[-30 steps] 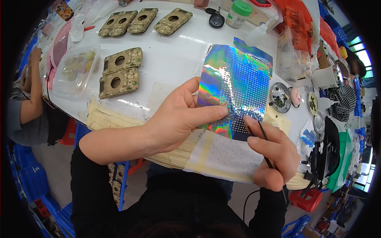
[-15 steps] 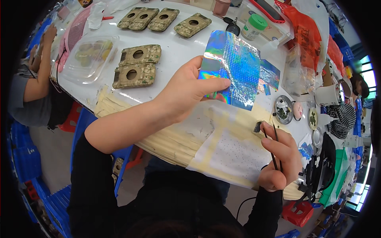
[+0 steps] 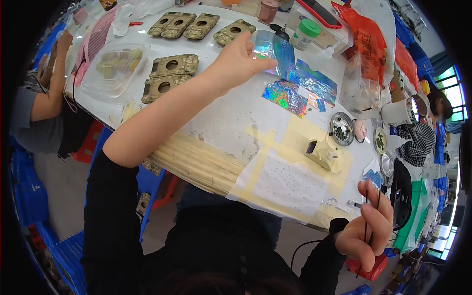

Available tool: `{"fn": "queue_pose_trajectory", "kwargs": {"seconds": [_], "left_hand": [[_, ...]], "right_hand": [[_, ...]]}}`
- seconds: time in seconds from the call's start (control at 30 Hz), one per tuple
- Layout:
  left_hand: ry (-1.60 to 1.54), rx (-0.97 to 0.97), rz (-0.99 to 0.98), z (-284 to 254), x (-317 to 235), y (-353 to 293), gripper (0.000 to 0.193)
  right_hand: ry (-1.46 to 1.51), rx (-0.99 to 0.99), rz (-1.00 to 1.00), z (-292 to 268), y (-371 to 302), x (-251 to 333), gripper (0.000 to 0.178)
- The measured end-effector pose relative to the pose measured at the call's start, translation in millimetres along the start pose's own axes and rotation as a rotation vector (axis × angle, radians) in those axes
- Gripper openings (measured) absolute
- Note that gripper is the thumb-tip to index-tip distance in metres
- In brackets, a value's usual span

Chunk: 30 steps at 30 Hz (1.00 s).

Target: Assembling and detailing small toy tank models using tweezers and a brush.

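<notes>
A white tabletop [image 3: 221, 130] runs beyond view at the top. Near its left edge, a lidded clear plastic box [image 3: 115, 83] holds greenish pieces too blurred to identify. The left forearm [image 3: 157, 123] covers part of the nearer of two camouflage-patterned hulls with round openings [image 3: 186, 63]. The left hand [image 3: 241, 61] has thumb and fingers spread at the left side of a shiny blue iridescent sheet [image 3: 282, 56], partly hiding it; whether they pinch it, I cannot tell. This sheet lies beyond smaller iridescent foil pieces [image 3: 284, 100]. The right hand [image 3: 355, 237] grasps slim black tweezers [image 3: 366, 223], partly hidden by its fingers.
</notes>
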<state>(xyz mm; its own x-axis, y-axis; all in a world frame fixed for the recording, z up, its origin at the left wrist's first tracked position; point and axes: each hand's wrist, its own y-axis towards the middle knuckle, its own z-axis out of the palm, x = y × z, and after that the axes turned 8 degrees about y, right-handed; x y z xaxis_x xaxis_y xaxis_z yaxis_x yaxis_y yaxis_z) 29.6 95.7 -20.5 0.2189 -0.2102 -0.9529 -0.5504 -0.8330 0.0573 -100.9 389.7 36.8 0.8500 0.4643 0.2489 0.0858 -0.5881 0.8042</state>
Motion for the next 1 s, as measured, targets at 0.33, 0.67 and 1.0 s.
{"fn": "queue_pose_trajectory", "kwargs": {"seconds": [0.33,0.67,1.0], "left_hand": [[-0.23,1.042,0.366,-11.1,-31.5,-171.3,0.036],[-0.164,0.601,0.973,179.4,17.7,-239.6,0.024],[-0.635,0.607,0.668,202.7,7.5,-246.6,0.014]], "right_hand": [[0.465,-0.95,0.227,-91.9,-49.6,3.4,0.072],[1.572,-1.186,0.474,-75.8,-21.6,-72.9,0.053],[1.274,-1.219,0.546,-152.0,-14.4,-187.6,0.072]]}}
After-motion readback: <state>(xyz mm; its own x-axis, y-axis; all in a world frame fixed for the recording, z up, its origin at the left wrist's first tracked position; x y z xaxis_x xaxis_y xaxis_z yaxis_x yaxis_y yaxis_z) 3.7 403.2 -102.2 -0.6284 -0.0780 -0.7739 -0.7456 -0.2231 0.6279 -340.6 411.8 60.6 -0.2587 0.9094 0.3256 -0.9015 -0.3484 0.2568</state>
